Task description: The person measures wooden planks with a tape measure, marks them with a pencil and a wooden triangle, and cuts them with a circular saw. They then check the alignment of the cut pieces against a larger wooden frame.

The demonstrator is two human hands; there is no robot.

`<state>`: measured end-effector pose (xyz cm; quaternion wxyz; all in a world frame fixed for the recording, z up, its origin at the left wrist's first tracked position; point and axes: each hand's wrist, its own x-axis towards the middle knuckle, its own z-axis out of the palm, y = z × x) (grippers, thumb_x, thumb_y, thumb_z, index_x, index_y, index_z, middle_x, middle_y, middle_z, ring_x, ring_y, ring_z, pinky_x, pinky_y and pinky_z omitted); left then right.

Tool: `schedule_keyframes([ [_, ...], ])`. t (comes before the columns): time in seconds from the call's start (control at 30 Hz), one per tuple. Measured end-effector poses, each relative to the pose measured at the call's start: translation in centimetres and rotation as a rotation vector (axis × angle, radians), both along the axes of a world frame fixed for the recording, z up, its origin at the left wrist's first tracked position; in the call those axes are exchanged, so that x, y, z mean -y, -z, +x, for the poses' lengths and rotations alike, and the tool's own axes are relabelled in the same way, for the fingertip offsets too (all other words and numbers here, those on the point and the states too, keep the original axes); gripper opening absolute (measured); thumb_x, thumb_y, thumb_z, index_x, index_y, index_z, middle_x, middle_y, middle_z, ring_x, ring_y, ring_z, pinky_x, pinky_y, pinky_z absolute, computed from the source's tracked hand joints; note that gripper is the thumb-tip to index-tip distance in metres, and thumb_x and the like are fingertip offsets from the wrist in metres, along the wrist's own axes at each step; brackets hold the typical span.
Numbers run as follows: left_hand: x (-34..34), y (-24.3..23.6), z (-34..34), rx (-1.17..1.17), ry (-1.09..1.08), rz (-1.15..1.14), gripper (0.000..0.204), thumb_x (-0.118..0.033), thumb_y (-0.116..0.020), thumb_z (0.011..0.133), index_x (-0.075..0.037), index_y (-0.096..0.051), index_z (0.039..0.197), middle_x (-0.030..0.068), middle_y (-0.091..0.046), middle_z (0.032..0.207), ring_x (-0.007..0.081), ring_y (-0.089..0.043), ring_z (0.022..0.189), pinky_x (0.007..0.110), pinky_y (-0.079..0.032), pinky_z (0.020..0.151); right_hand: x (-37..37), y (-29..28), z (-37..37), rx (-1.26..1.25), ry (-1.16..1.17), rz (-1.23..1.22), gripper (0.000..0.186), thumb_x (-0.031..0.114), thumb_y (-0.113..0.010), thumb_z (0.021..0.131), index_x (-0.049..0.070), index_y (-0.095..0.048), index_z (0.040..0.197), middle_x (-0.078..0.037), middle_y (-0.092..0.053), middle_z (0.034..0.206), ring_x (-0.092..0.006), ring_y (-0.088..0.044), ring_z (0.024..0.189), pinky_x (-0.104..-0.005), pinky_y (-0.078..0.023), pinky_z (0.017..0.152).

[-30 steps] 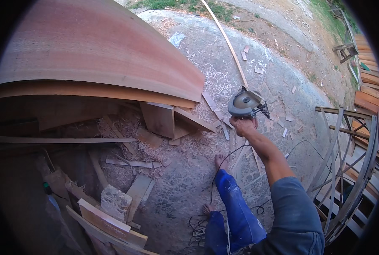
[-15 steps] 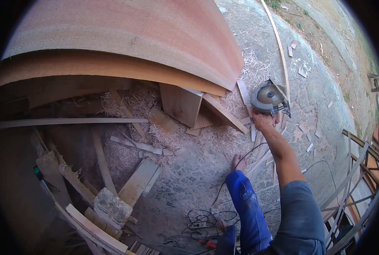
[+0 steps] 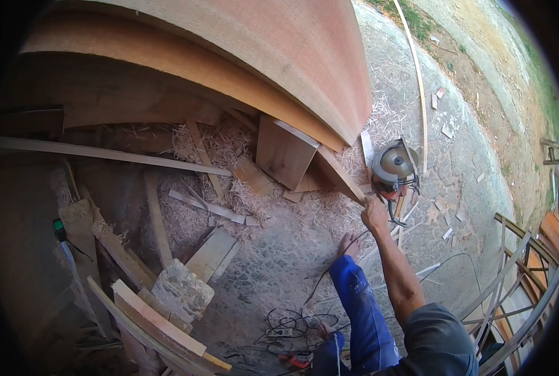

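Note:
My right hand point(image 3: 374, 216) grips the lower end of a slanting wooden board point(image 3: 336, 172), below and left of a circular saw point(image 3: 393, 165). The saw sits among offcuts and shavings on the concrete point(image 3: 461, 175), its blade guard on top and a black cord near it. Just left of the board stands a boxy wooden piece point(image 3: 282, 156) under large curved plywood sheets point(image 3: 285, 56). My left hand is not in view.
Stacked planks and a pale block point(image 3: 182, 291) lie at lower left. A curved lattice frame point(image 3: 511, 288) occupies the right. Tangled cords point(image 3: 285, 332) lie by my bare feet. A long thin strip point(image 3: 421, 94) stretches toward the grass.
My right hand has let go of the circular saw, which now rests on the ground, and has taken hold of the slanting board. The view has shifted, so more of the left side shows.

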<state>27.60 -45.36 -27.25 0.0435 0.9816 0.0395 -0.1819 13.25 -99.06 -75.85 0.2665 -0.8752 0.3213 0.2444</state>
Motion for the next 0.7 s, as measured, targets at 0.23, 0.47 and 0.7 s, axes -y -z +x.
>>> schedule_keyframes([
  [0.23,0.7,0.0,0.5,0.009,0.026,-0.019,0.12,-0.085,-0.046,0.076,0.002,-0.014,0.153,0.0262,-0.025,0.153,0.0374,-0.027,0.141,0.046,-0.021,0.115,-7.7,-4.6,18.4,0.715,-0.368,-0.242,0.064,0.016,-0.057,0.086,-0.002,-0.034,0.144,-0.022,-0.039,0.146,-0.04,-0.038,0.135,-0.0459,-0.032,0.112],
  [0.47,-1.0,-0.2,-0.4,0.028,0.016,0.003,0.119,-0.081,-0.051,0.077,0.0,-0.012,0.154,0.0247,-0.026,0.153,0.0366,-0.029,0.142,0.046,-0.024,0.115,-9.3,-4.9,22.4,0.415,-0.158,-0.282,0.049,0.02,-0.061,0.083,0.003,-0.051,0.128,-0.019,-0.053,0.118,-0.0334,-0.05,0.116,-0.046,-0.042,0.093],
  [0.7,-4.5,1.2,-1.5,0.042,-0.02,-0.251,0.131,-0.086,-0.053,0.072,-0.001,0.002,0.155,0.0218,-0.006,0.161,0.034,-0.011,0.148,0.047,-0.013,0.119,-7.1,-6.6,12.1,0.33,0.008,0.107,0.04,0.035,-0.07,0.077,0.002,-0.058,0.095,-0.022,-0.059,0.094,-0.041,-0.062,0.087,-0.0503,-0.051,0.077],
])
